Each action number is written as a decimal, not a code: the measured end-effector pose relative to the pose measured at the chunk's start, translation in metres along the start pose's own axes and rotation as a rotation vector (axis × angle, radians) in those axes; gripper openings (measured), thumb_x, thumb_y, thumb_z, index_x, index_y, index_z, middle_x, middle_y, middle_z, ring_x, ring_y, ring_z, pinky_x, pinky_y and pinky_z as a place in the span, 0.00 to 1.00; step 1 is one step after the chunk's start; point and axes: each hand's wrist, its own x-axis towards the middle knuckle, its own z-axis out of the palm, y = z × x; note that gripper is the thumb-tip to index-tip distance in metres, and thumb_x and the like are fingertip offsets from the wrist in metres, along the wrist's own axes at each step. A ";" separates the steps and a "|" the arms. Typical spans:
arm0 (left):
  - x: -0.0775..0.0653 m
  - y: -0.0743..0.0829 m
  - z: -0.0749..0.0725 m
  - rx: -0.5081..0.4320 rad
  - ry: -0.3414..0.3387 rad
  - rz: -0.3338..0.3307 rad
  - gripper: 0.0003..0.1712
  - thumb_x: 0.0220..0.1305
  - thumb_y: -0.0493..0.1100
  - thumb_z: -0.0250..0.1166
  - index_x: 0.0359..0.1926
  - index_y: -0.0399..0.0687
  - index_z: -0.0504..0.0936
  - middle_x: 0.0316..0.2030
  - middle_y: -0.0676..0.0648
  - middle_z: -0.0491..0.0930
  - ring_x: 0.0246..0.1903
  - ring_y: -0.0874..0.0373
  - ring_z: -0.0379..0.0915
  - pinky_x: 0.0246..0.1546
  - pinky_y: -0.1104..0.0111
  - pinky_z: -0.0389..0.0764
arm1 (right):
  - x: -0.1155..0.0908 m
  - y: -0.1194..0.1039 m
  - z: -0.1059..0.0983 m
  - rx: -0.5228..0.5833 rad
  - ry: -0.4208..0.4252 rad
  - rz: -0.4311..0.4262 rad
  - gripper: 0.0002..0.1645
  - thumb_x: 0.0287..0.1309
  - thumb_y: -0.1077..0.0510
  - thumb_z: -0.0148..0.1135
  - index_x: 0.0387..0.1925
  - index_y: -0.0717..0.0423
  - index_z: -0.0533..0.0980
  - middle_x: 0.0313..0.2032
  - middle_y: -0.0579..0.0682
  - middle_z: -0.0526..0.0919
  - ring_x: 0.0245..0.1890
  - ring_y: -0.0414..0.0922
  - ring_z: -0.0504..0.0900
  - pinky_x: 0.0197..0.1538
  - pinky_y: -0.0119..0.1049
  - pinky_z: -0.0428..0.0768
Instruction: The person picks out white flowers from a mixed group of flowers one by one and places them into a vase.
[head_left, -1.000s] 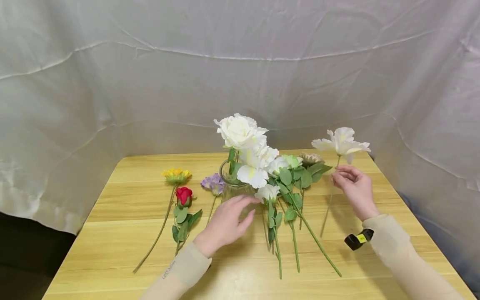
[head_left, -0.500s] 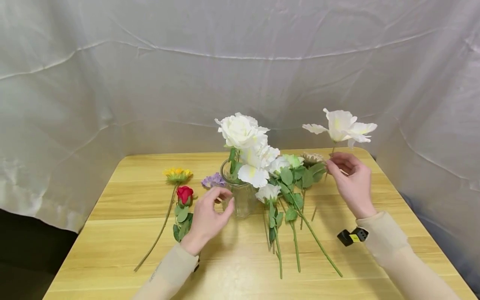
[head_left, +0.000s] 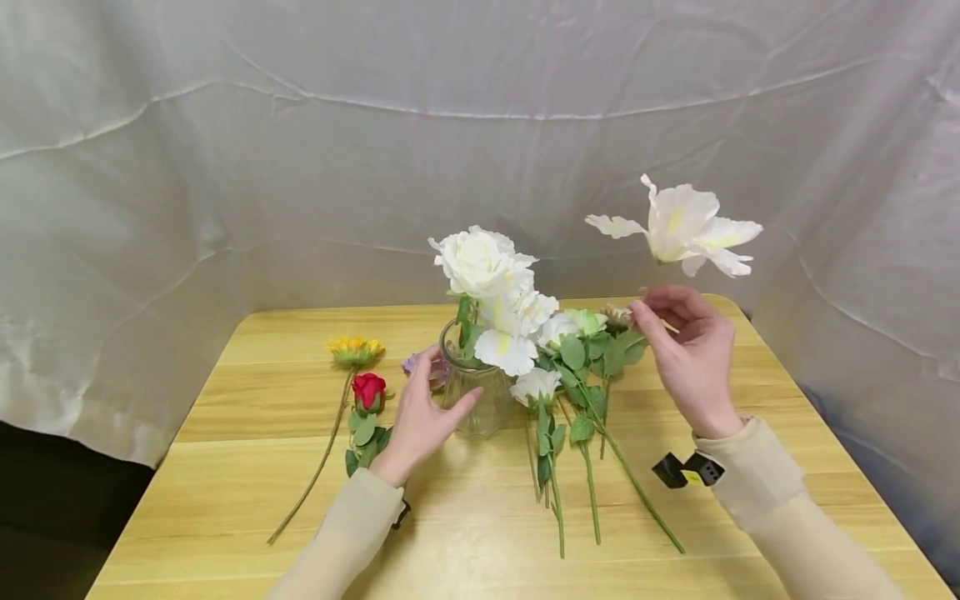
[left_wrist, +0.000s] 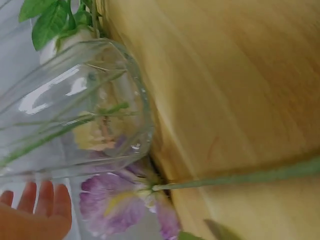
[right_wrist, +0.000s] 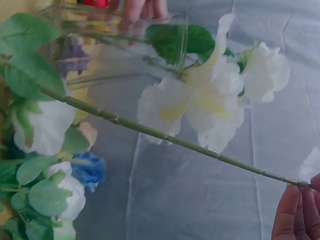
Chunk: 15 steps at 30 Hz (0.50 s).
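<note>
My right hand [head_left: 690, 358] pinches the stem of a white flower [head_left: 682, 223] with ruffled, yellow-streaked petals, raised over the right of the table. In the right wrist view its long green stem [right_wrist: 165, 137] slants away from my fingertips, leafless and jointed. A clear glass vase [head_left: 489, 404] holds a large white rose [head_left: 474, 262] and another white, yellow-marked flower [head_left: 506, 352]. Around the left side of this vase my left hand [head_left: 418, 421] is spread, thumb apart from fingers. In the left wrist view, its fingers [left_wrist: 45, 197] are right at the glass wall.
On the left lie a sunflower [head_left: 354, 350], a red rose [head_left: 368, 390] and, behind my left hand, a purple flower [left_wrist: 107, 202]. Several white and pale-green flowers with leafy stems [head_left: 596, 417] lie right of the vase. Grey cloth [head_left: 480, 167] hangs around the wooden table [head_left: 247, 475].
My right hand has lifted the white flower higher, its stem rising off the table. My left hand has moved from the white flowers in front of the vase to the vase's left side and spread.
</note>
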 end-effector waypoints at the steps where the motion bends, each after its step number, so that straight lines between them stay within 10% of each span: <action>1: 0.001 -0.002 0.000 -0.004 -0.023 -0.024 0.41 0.52 0.55 0.71 0.64 0.55 0.63 0.55 0.50 0.70 0.52 0.50 0.68 0.55 0.49 0.72 | 0.000 -0.002 0.002 0.025 -0.006 -0.020 0.11 0.53 0.74 0.61 0.38 0.80 0.72 0.32 0.57 0.82 0.30 0.43 0.82 0.35 0.27 0.82; 7: 0.002 -0.011 -0.002 0.040 -0.117 -0.153 0.45 0.49 0.61 0.70 0.66 0.56 0.62 0.61 0.50 0.67 0.60 0.51 0.62 0.61 0.46 0.64 | 0.000 -0.006 0.012 0.067 -0.014 -0.077 0.10 0.52 0.77 0.60 0.37 0.82 0.72 0.33 0.58 0.83 0.30 0.44 0.82 0.36 0.28 0.83; 15: -0.002 -0.015 0.008 0.083 -0.069 -0.086 0.48 0.51 0.63 0.68 0.68 0.49 0.61 0.60 0.49 0.71 0.59 0.51 0.66 0.61 0.50 0.66 | -0.001 -0.007 0.019 0.084 0.001 -0.090 0.09 0.53 0.76 0.60 0.37 0.78 0.74 0.31 0.58 0.82 0.30 0.45 0.83 0.35 0.28 0.82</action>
